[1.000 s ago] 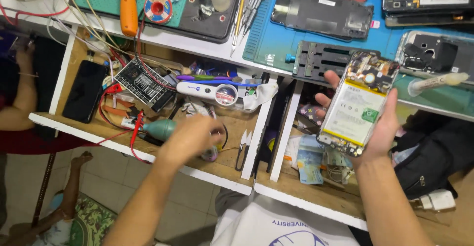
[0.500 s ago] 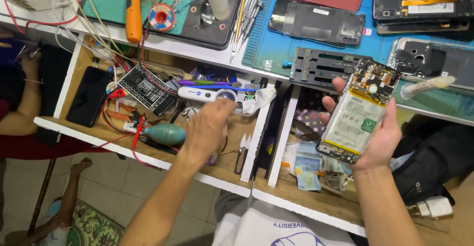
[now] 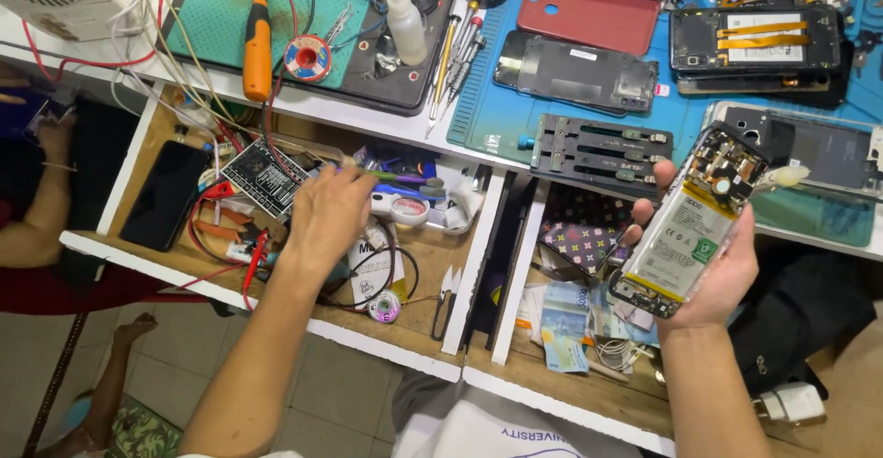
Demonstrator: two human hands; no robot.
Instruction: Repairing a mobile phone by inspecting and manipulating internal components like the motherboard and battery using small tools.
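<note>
1. Head view, looking down at a cluttered repair bench: my right hand [image 3: 713,265] cradles an opened phone [image 3: 690,223] with its back cover off, the pale battery facing up. The phone lies across my palm, my fingers wrapped up its far edge and my thumb along the near one, well above the right-hand open drawer [image 3: 570,394].

2. My left hand [image 3: 326,214] reaches down into the left drawer [image 3: 276,306], palm down, fingers loosely curled over a tangle of tools. I cannot tell whether it has closed on anything; it lies just beside a white-and-blue tool [image 3: 409,205] and a dark circuit board [image 3: 267,177].

3. Near my left wrist in the same drawer lie a small solder spool [image 3: 384,307], black tweezers [image 3: 448,297] and red test leads [image 3: 253,256]. A black phone [image 3: 166,196] rests face up at the drawer's left end.

4. The right drawer under my phone hand holds banknotes [image 3: 561,320] and a patterned pouch [image 3: 584,228].

5. Farther off, on the worktop, a black clamp fixture [image 3: 598,150] sits on a blue mat [image 3: 487,99] with several dismantled phones, one with a red back [image 3: 589,17].

6. On the green mat [image 3: 212,17] to the left lie an orange-handled screwdriver [image 3: 258,49] and a small bottle [image 3: 407,26].

7. At the far left edge, another person's arm [image 3: 41,205] rests beside the drawer.
</note>
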